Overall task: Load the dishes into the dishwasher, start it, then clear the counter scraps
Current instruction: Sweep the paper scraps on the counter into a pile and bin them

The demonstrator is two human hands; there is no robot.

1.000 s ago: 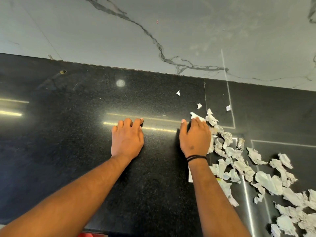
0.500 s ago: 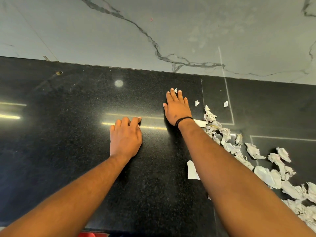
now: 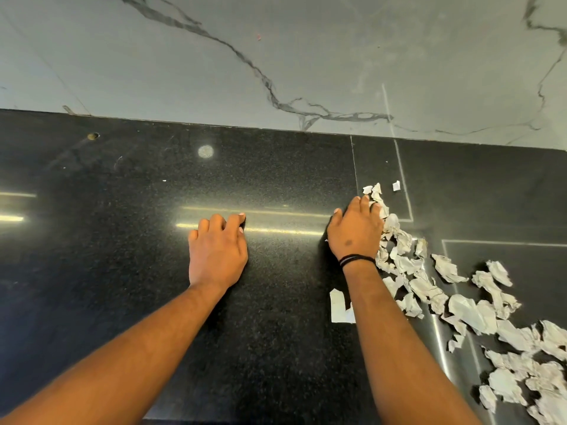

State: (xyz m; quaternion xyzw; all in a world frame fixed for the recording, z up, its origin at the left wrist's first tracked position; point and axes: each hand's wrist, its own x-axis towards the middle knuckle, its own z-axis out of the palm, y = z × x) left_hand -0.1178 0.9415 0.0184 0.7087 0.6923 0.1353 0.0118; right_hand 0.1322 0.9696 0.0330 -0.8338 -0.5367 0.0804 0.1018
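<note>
Several torn, crumpled white paper scraps (image 3: 408,265) lie in a trail across the black granite counter (image 3: 122,271), running from the centre right down to the lower right corner. My right hand (image 3: 356,231), a black band on its wrist, lies flat on the counter with its fingers against the left end of the trail. A flat white scrap (image 3: 339,306) sits just left of my right forearm. One small scrap (image 3: 396,185) lies apart near the back. My left hand (image 3: 217,253) rests palm down on bare counter, holding nothing.
A grey marble backsplash (image 3: 276,56) with dark veins rises behind the counter. Seam lines (image 3: 356,173) cross the counter on the right. The counter's front edge (image 3: 245,420) runs along the bottom of the view.
My right hand has pulled back from the far reach and swept toward the right, bringing the small back scraps up against the pile. My left hand has stayed in place.
</note>
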